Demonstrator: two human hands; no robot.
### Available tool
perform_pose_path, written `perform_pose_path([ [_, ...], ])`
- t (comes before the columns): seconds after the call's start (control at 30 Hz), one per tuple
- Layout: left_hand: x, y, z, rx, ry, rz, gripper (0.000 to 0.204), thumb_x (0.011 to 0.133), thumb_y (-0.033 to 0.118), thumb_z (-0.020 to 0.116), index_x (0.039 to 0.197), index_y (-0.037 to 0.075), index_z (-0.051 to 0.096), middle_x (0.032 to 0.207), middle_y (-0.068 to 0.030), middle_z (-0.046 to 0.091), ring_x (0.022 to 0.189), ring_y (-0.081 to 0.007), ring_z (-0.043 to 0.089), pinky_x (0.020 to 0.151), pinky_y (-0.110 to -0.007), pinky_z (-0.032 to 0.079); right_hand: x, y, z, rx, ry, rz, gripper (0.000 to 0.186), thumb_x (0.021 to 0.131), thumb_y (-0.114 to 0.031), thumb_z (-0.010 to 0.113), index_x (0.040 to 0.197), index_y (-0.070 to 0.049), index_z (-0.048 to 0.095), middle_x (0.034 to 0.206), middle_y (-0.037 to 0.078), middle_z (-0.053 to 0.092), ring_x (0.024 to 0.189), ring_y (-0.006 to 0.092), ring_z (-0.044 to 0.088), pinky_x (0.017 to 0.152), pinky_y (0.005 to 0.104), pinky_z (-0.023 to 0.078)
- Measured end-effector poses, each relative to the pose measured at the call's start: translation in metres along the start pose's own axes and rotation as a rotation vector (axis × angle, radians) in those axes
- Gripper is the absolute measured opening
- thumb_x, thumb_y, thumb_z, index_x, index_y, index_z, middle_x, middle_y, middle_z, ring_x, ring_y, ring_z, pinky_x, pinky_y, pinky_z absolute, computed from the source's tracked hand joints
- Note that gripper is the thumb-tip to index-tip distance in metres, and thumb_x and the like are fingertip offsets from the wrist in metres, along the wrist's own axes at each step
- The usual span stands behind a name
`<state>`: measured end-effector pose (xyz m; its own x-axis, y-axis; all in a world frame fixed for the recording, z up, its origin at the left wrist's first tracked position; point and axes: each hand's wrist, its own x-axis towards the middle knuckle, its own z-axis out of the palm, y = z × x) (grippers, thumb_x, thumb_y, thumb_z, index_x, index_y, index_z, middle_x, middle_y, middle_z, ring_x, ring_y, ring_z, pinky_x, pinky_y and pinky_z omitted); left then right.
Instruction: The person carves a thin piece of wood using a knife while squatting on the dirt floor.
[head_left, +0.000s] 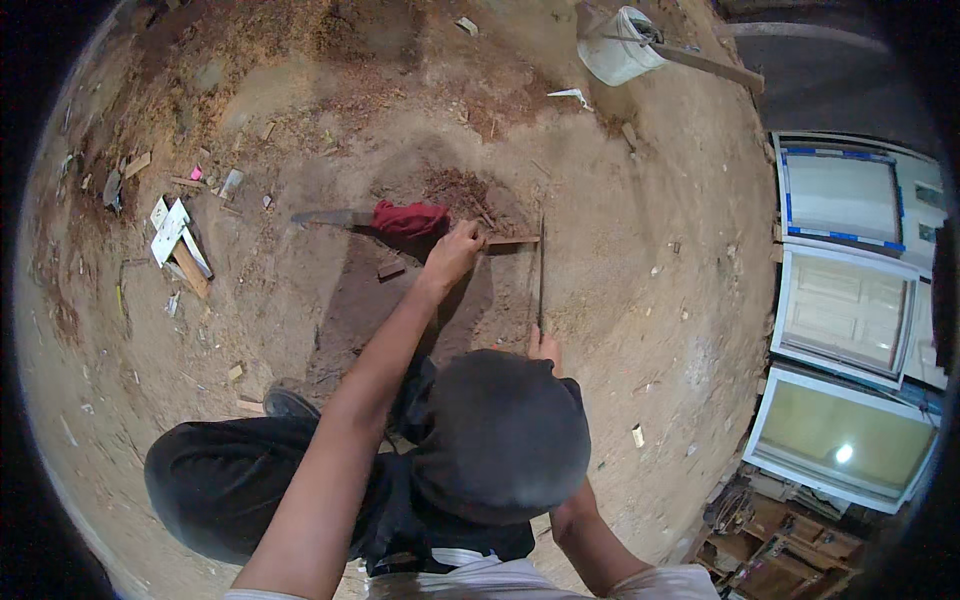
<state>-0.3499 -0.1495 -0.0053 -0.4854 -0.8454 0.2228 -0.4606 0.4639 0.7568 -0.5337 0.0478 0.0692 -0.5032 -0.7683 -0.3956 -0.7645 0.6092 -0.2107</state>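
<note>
My left hand (458,245) is closed on a narrow strip of wood (510,242), held just right of a crumpled red cloth (410,218). My right hand (545,348), partly hidden behind my black-clad knee (500,430), grips a long thin saw (541,290), its blade running away from me across the strip's right end. A long dark tool or bar (325,218) pokes out left from under the cloth; what it is exactly, I cannot tell. A short wood offcut (390,271) lies on the dirt below the cloth.
A white bucket (610,55) with a plank (720,72) across it stands at the upper right. Framed panes and doors (840,305) line the right side, with stacked wood (780,540) below. Scraps (170,240) lie on the dirt ground at left.
</note>
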Motion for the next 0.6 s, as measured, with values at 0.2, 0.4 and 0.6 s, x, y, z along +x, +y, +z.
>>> perform_pose_path([
  [0.2,-0.011,-0.01,-0.016,0.071,-0.036,-0.046,0.011,0.08,0.007,0.057,0.089,0.002,0.062,0.096,-0.0144,0.055,0.097,-0.032,0.058,0.075,-0.041,0.053,-0.008,-0.049,-0.036,0.441,-0.151,0.325,0.048,0.096,-0.038,0.051,0.098,0.008,0.064,0.084,0.028,0.065,0.083,0.0375,0.065,0.072,0.0424,0.049],
  [0.4,-0.005,-0.004,-0.012,0.046,-0.041,-0.033,0.012,0.079,0.005,0.056,0.089,0.003,0.062,0.098,-0.0142,0.054,0.097,-0.0316,0.057,0.075,-0.041,0.053,-0.018,-0.05,-0.034,0.208,0.172,0.139,0.05,0.094,-0.041,0.053,0.105,0.007,0.063,0.086,0.028,0.065,0.084,0.0371,0.065,0.073,0.0415,0.049],
  [0.6,-0.002,-0.003,-0.008,0.033,0.008,0.015,0.01,0.08,0.007,0.056,0.087,0.002,0.062,0.095,-0.0132,0.054,0.095,-0.0304,0.057,0.073,-0.041,0.053,-0.001,-0.002,0.02,0.127,0.356,-0.048,0.059,0.093,-0.053,0.049,0.098,0.005,0.06,0.072,0.021,0.063,0.066,0.0329,0.063,0.061,0.0426,0.048],
])
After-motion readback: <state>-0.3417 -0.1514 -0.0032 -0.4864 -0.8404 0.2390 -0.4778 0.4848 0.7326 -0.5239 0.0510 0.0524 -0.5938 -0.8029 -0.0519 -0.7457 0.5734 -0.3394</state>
